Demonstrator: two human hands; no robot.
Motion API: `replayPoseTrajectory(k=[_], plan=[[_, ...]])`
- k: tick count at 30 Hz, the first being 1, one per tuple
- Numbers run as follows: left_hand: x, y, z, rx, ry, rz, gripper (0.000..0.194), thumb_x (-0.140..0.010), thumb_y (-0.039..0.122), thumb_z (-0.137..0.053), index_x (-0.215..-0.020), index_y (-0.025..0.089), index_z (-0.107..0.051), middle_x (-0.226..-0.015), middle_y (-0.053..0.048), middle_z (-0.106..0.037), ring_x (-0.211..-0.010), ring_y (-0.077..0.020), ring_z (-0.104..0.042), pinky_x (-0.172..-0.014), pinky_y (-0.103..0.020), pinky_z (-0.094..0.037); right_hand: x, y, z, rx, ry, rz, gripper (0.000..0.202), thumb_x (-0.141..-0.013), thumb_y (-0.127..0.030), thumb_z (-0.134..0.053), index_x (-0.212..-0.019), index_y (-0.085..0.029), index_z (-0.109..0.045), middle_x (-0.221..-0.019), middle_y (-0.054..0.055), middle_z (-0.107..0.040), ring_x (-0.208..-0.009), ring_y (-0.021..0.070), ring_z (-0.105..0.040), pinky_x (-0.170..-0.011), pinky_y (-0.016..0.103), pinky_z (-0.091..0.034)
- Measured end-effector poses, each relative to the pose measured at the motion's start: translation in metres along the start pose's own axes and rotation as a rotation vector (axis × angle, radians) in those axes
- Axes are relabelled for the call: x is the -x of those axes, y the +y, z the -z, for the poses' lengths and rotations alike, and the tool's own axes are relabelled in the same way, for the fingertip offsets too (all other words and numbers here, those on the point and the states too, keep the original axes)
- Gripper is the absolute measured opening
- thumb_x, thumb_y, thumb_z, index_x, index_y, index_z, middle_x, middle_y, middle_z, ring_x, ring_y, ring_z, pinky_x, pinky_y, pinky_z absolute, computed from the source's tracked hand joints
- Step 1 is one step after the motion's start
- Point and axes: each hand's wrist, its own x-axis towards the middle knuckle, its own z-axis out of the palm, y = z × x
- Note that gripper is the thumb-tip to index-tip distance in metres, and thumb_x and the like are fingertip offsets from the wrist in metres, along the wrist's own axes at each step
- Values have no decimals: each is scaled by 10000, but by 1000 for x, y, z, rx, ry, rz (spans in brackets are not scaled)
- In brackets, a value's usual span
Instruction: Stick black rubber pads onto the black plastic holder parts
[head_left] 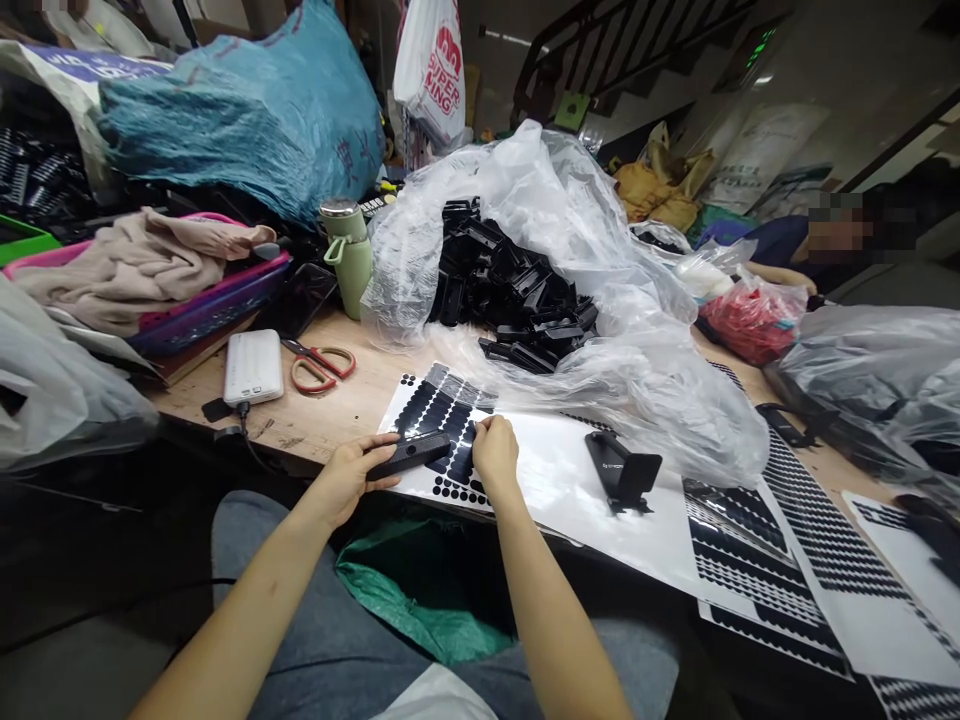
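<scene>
Holding a black bar (pixel 429 449) in the left hand (pixel 346 478), with thumb above and fingers below, snug around its near end. Tilted slightly, far end raised toward the right, over the sticker sheet (pixel 437 412). At the sheet's right side, the right hand (pixel 496 450), closed to a narrow pinch at the fingertips; cannot tell whether on a sticker. Wrists apart, both at the near edge of the table (pixel 345 335).

To the right, on white paper (pixel 551 480), a black bracket (pixel 622 472); farther right, more sheets (pixel 757 580) of black stickers, partly overlapping. Beyond the hands, a heap of black parts (pixel 517 285) inside an open clear bag (pixel 660 350). To the left, red-handled scissors (pixel 322 368) beside a white power bank (pixel 253 368) with its cable plugged in; behind, a dark phone (pixel 307 298) and an upright green bottle (pixel 351 265). Farther left, a basket (pixel 225 308) with beige cloth (pixel 142 265). Below the table edge, a green bag (pixel 424 595). At far right, another person (pixel 776 243), partly hidden.
</scene>
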Motion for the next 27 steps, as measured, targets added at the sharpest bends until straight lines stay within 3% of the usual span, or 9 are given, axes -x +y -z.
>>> replayPoseTrajectory(k=[5,10,14,16,21,27], plan=[[-1,-2,1,-4,-12,1,238,-669,162,-680,-901,138,-635,-895,-65,-623,-768,-166,-621,-586,-275,-570,5,1,-1,-26,76,26,110,-793,-228,-430,-835,-175,-517,-898,147,-563,-862,267,-526,-737,383,-369],[-2,-4,2,-15,-13,-3,264,-669,175,-686,-923,134,-629,-920,-77,-622,-789,-172,-616,-588,-278,-570,4,-2,-2,-62,111,-76,74,-755,-225,-477,-789,-165,-503,-949,208,-539,-961,330,-488,-771,442,-337],[-2,-4,3,-27,-13,-3,286,-650,192,-704,-921,137,-630,-920,-79,-630,-800,-184,-618,-587,-283,-569,5,-3,4,-152,70,-44,97,-780,-234,-420,-749,-187,-499,-897,150,-568,-893,267,-530,-744,388,-371],[-1,-2,4,-32,-32,-2,295,-644,201,-709,-922,142,-632,-923,-78,-631,-814,-193,-618,-590,-286,-566,9,-2,10,-277,-15,-27,142,-787,-301,-423,-744,-194,-506,-826,92,-582,-786,211,-546,-692,335,-402],[2,4,6,-34,-155,21,296,-658,209,-700,-940,147,-634,-938,-93,-636,-827,-211,-620,-594,-288,-559,29,-3,31,-684,-457,-156,210,-688,-372,-567,-717,-165,-541,-715,13,-551,-657,123,-518,-678,287,-435],[10,7,5,-82,-242,26,287,-672,240,-689,-945,163,-641,-936,-78,-634,-831,-208,-612,-585,-281,-553,43,-5,42,-708,-558,-112,254,-665,-407,-607,-673,-167,-525,-664,-14,-508,-651,112,-495,-675,284,-436]])
